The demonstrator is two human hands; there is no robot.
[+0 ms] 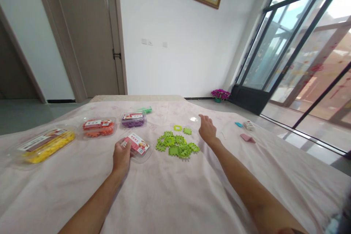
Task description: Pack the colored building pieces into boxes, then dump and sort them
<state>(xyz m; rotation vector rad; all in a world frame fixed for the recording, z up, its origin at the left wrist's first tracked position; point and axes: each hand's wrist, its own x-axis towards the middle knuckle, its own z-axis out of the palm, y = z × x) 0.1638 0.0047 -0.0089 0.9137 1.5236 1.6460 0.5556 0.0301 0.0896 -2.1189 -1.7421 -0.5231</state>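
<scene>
My left hand grips the near edge of an empty clear plastic box with a red and white label. A heap of green square puzzle pieces lies on the pink cloth just right of that box. My right hand reaches past the heap, fingers loosely bent and apart, holding nothing. It hovers close to a clear plastic lid lying flat on the cloth.
Three more labelled clear boxes stand in a row on the left: yellow pieces, orange pieces, purple pieces. A teal piece lies behind the purple box. Small pink, white and blue items lie at right. Glass doors stand at right.
</scene>
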